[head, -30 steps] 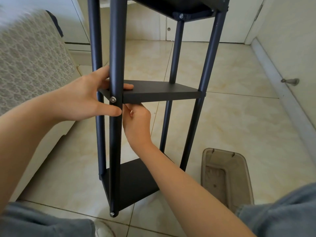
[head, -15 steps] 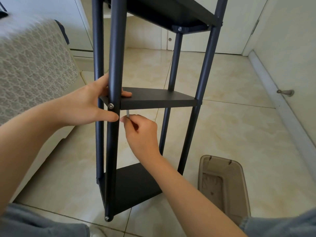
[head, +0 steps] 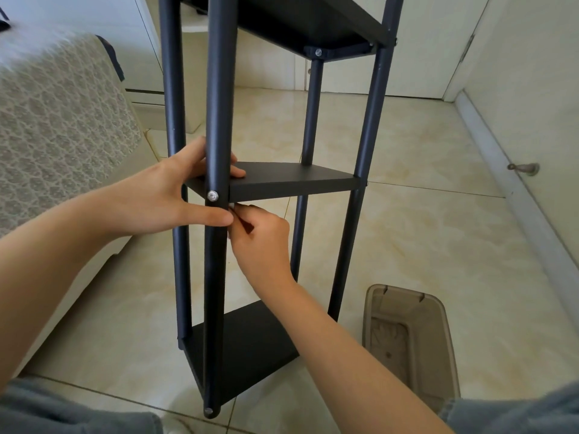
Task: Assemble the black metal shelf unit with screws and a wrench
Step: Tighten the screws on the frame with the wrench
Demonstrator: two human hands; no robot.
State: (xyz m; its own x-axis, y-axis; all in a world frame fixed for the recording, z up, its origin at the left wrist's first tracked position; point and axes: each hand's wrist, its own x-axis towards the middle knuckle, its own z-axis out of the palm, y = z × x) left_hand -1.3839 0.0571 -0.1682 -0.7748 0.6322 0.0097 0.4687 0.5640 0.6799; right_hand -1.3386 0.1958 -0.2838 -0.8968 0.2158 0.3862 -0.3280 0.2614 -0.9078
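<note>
Here the left hand [head: 169, 195] clamps the middle shelf [head: 291, 180] at the front post [head: 216, 89]; the right hand [head: 266, 242] pinches underneath, its grip's contents hidden.

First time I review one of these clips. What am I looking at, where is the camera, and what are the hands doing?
No machine here: a person works with bare hands, and the only camera sits on their head, looking forward and down. Before them is a black shelf unit. The left hand pinches the middle shelf at its corner, fingers on top, thumb below, beside a silver screw in the near post. The right hand pinches a small item just under that corner, too hidden to identify. On the tiled floor to the right lies a translucent plastic bin; a patterned sofa is on the left.
</note>
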